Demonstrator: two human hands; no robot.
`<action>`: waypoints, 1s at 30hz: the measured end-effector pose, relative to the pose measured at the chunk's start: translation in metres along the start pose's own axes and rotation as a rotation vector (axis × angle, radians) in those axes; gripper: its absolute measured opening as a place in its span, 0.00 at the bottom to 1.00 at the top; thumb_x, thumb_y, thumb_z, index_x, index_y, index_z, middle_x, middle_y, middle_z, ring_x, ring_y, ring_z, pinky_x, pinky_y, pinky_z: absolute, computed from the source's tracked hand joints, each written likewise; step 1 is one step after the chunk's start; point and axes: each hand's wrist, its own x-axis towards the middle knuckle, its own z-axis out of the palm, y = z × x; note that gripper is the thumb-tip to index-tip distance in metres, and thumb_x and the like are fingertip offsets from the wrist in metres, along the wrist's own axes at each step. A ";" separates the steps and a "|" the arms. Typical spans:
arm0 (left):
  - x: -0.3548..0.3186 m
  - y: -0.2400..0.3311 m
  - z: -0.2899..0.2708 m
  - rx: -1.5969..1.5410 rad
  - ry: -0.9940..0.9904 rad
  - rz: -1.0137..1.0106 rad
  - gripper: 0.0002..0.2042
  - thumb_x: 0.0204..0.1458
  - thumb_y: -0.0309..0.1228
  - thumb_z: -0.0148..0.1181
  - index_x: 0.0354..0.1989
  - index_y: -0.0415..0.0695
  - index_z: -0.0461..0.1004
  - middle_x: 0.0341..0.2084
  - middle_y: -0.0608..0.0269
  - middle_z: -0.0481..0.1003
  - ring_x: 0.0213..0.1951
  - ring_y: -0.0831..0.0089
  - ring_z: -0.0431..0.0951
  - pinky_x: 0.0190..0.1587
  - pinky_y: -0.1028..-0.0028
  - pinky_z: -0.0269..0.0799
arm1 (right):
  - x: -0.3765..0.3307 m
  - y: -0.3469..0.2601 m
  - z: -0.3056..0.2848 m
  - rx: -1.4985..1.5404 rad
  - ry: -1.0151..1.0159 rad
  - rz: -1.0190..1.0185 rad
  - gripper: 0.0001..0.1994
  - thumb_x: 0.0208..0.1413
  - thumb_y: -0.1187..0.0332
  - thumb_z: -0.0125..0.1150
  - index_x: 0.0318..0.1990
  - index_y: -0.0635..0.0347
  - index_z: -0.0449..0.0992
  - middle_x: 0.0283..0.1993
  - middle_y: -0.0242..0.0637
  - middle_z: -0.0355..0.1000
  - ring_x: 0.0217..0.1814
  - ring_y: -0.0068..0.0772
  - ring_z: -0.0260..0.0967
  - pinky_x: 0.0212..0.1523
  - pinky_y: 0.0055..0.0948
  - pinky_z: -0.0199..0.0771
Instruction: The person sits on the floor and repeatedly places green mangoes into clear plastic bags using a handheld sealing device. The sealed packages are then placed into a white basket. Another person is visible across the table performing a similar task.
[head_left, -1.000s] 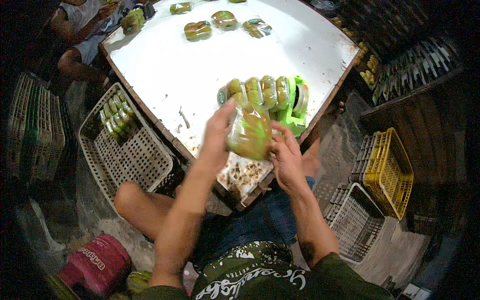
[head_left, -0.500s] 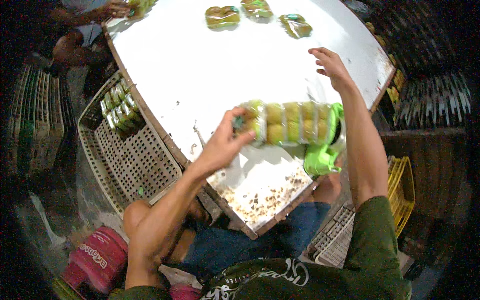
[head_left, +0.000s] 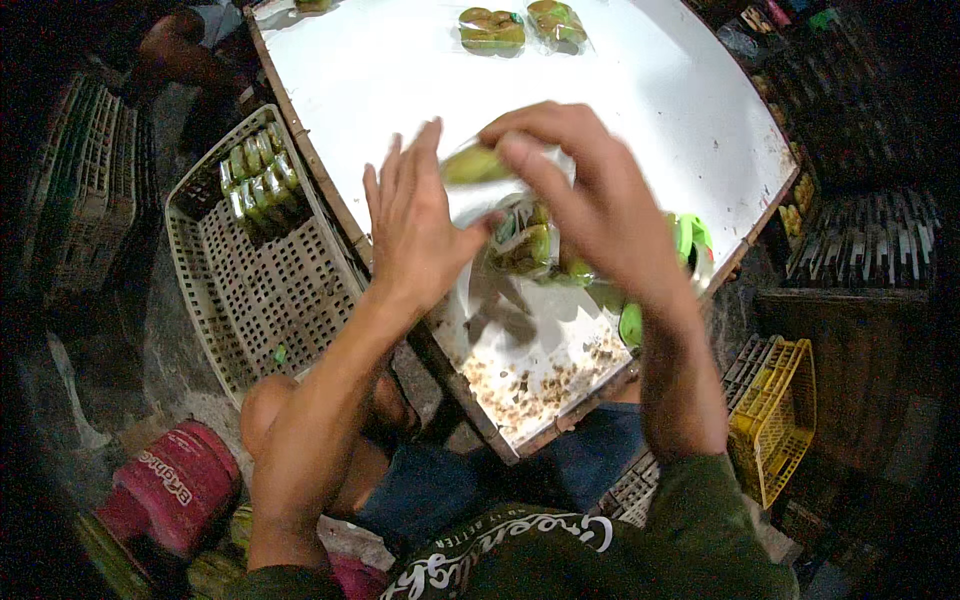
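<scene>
The right hand (head_left: 597, 190) pinches a pack (head_left: 474, 166) of green fruit in clear film between its thumb and fingers, apparently just above the worktop (head_left: 390, 85), though blur softens the grip. Coming from above leaves the pack's left end free, probably so that the other hand can meet it there. The left hand (head_left: 408, 235) is spread, fingers up and thumb out toward the right, pinching nothing; whether its index finger touches the pack, I cannot tell. Nearer the body lies a row (head_left: 525, 247) of similar packs, mostly hidden by the right hand and wrist; a row would keep them aligned and within easy reach. The green dispenser (head_left: 691, 236) shows on either side of the right forearm, at the row's right, where it may act as a stop. Two loose packs (head_left: 491, 33) sit on the far part, apart from the row, perhaps to spare room nearby. The crate (head_left: 265, 295) stands beside the worktop's left edge, bundles (head_left: 258, 185) tucked into its far end, which leaves its near part accessible.
</scene>
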 end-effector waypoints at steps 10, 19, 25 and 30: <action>-0.031 0.037 -0.054 -1.019 -0.073 -0.416 0.22 0.63 0.49 0.50 0.43 0.37 0.72 0.31 0.62 0.74 0.34 0.76 0.72 0.40 0.74 0.69 | -0.127 -0.065 0.048 0.488 0.570 0.417 0.35 0.56 0.70 0.64 0.65 0.67 0.48 0.59 0.50 0.58 0.62 0.41 0.62 0.64 0.40 0.61; -0.082 0.072 -0.061 -0.745 0.141 0.170 0.12 0.61 0.39 0.56 0.39 0.45 0.81 0.40 0.58 0.74 0.39 0.61 0.72 0.46 0.67 0.69 | -0.147 -0.082 0.001 0.570 0.420 0.368 0.08 0.67 0.66 0.51 0.39 0.60 0.71 0.43 0.37 0.70 0.49 0.29 0.67 0.50 0.28 0.69; -0.089 0.072 -0.089 -0.456 0.253 0.326 0.11 0.61 0.36 0.54 0.41 0.50 0.84 0.54 0.59 0.68 0.61 0.56 0.54 0.64 0.59 0.47 | -0.155 -0.103 -0.005 -0.085 0.744 0.021 0.07 0.64 0.70 0.54 0.36 0.64 0.70 0.45 0.43 0.69 0.51 0.37 0.67 0.55 0.33 0.66; -0.085 0.074 -0.095 -0.452 0.202 0.197 0.12 0.63 0.36 0.53 0.41 0.48 0.83 0.56 0.57 0.67 0.63 0.56 0.52 0.65 0.59 0.48 | -0.123 -0.080 0.003 0.068 0.789 0.169 0.08 0.64 0.70 0.52 0.35 0.66 0.69 0.54 0.48 0.68 0.58 0.41 0.65 0.61 0.38 0.61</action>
